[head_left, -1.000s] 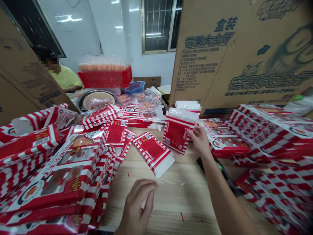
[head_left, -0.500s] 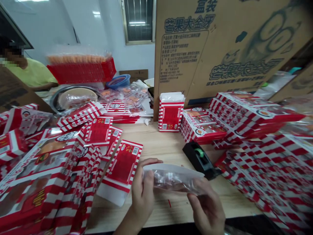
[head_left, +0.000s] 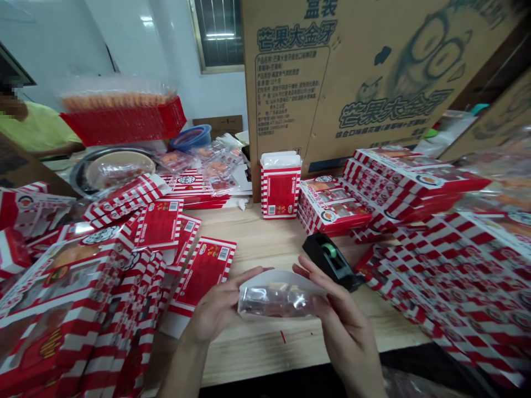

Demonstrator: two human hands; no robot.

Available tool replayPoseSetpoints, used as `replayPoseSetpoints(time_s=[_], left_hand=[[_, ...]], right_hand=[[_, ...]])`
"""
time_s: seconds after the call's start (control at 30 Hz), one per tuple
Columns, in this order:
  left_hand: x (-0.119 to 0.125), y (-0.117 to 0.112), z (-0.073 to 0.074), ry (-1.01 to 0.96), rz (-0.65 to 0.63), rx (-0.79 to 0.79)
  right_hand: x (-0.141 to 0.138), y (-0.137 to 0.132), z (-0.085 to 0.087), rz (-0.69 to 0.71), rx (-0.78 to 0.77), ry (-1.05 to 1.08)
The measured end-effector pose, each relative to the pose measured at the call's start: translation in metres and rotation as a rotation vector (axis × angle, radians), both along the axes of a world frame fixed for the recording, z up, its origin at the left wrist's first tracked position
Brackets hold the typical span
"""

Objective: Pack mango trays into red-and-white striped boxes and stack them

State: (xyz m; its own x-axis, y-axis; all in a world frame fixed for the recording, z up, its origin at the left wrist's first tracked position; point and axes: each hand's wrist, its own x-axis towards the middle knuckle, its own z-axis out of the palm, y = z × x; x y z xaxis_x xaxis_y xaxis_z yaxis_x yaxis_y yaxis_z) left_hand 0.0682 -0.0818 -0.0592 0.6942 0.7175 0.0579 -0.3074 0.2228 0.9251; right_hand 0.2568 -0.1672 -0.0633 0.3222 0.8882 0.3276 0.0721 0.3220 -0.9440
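Observation:
Between my two hands, above the wooden table (head_left: 257,354), is a small carton (head_left: 274,276) seen at its open end, with its white inner flap curved outward. A clear plastic packet (head_left: 271,298) shows in the opening; its contents are blurred by glare. My left hand (head_left: 215,307) grips the carton's left side, thumb hidden. My right hand (head_left: 342,315) holds the right side, with the thumb near the packet and fingers along the back. Left of my left hand lies a flat red-and-white carton (head_left: 203,271). A black tape dispenser (head_left: 332,262) stands just beyond my right hand.
Filled striped boxes (head_left: 62,298) are piled on the left, and tall stacks of boxes (head_left: 464,276) fill the right. One carton (head_left: 281,188) stands upright before a big cardboard box (head_left: 298,99). A person in a yellow top (head_left: 41,130) is at the far left.
My right hand has shifted up onto the carton's right side, its fingers now behind the flap. My left hand has moved left and lower. The view has turned slightly right.

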Motion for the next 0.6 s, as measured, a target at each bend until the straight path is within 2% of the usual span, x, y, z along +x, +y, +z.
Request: replayPoseSetpoints(time_s=[0.07, 0.2, 0.3, 0.37, 0.43, 0.53, 0.6], left_hand=[[-0.002, 0.006, 0.005, 0.058, -0.025, 0.025], [0.003, 0.009, 0.018, 0.121, 0.002, 0.242], [0.004, 0.006, 0.023, 0.157, 0.1, 0.363], [0.001, 0.004, 0.023, 0.22, 0.104, 0.442], [-0.004, 0.002, 0.024, 0.267, 0.071, 0.543], [-0.007, 0.001, 0.025, 0.285, 0.035, 0.679], [-0.006, 0.0, 0.025, 0.32, 0.092, 0.699]], right_hand=[[0.004, -0.001, -0.002, 0.052, 0.064, 0.0], [0.008, -0.002, 0.0, 0.111, 0.09, -0.029], [0.006, -0.001, 0.006, 0.021, 0.057, -0.061], [0.004, -0.001, 0.009, -0.068, 0.042, -0.094], [0.003, 0.0, 0.011, -0.087, 0.045, -0.171], [0.005, 0.002, 0.014, -0.018, 0.073, -0.268], [0.008, 0.004, 0.016, 0.037, 0.104, -0.248]])
